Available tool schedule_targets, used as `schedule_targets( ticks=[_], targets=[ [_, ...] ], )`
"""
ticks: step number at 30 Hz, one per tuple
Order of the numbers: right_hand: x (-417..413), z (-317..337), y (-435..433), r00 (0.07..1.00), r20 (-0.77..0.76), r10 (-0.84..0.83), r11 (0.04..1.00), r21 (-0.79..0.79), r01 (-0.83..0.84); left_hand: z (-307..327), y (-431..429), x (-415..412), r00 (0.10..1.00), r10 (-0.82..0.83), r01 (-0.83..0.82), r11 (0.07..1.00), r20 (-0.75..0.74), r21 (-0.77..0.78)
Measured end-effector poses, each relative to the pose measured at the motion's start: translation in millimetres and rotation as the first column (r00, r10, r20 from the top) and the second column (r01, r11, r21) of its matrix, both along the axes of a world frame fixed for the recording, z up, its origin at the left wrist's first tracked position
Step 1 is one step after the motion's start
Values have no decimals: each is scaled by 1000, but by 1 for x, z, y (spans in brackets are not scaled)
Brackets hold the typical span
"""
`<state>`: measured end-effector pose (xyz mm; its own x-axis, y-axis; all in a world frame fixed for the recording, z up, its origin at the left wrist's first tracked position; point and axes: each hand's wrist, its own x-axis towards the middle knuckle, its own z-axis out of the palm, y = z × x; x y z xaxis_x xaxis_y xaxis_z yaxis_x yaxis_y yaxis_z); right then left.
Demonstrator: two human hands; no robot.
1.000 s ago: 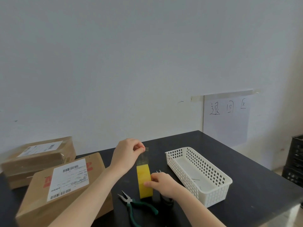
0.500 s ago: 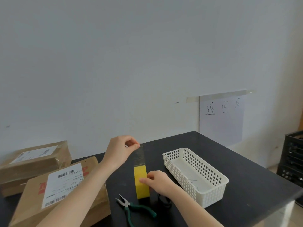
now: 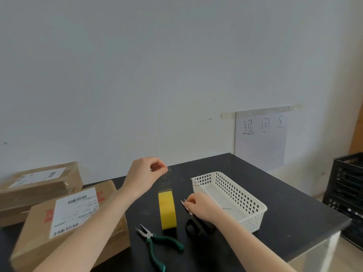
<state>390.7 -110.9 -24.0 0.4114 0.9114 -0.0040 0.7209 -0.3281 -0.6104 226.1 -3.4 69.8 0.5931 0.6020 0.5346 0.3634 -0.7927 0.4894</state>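
A yellow roll of clear tape (image 3: 167,210) stands on edge on the black table (image 3: 284,203). My left hand (image 3: 144,174) pinches the free end of the tape strip (image 3: 165,180) and holds it stretched up above the roll. To the right of the roll, my right hand (image 3: 202,207) lies over black-handled scissors (image 3: 197,226) on the table, its fingers curled at the blades. The roll stands by itself, with no hand on it.
Green-handled pliers (image 3: 159,242) lie in front of the roll. A white perforated basket (image 3: 229,195) sits to the right. Two cardboard parcels (image 3: 64,218) (image 3: 37,183) with labels lie at the left. A black crate (image 3: 347,193) stands off the table's right edge.
My right hand let go of the tape roll and moved right onto the scissors. My left hand pulled the tape strip a little higher.
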Motion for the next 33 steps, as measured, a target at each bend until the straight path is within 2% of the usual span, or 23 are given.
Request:
schedule_targets(
  ticks=[5, 9, 13, 23, 25, 28, 31, 33],
  targets=[
    [1, -8, -2, 965, 259, -37, 992, -104, 66, 0, -2, 0, 1000, -8, 8, 1000, -1, 2],
    [-5, -13, -4, 936, 349, -34, 976, -191, 106, 0, -4, 0, 1000, -9, 9, 1000, -8, 10],
    [-10, -18, -6, 941, 337, -26, 962, -247, 115, 1, -6, -2, 1000, -15, 15, 1000, -11, 8],
    [-11, -20, -1, 966, 243, -88, 951, -268, 154, 2, -5, -4, 999, -19, 19, 1000, -28, 14],
    [-8, -19, 2, 978, 169, -119, 949, -272, 162, 2, -5, -3, 999, -19, 20, 1000, -34, 21],
    [-3, -16, 2, 971, -135, -199, 964, -205, 169, 2, -5, -3, 999, -12, 13, 999, -35, 32],
    [-1, -9, 1, 849, -489, -201, 980, -102, 173, 2, -3, -2, 1000, -3, 4, 999, -31, 34],
    [0, -4, 3, 764, -632, -129, 985, 6, 171, 2, -3, -2, 1000, 3, -3, 999, -23, 37]
  ],
)
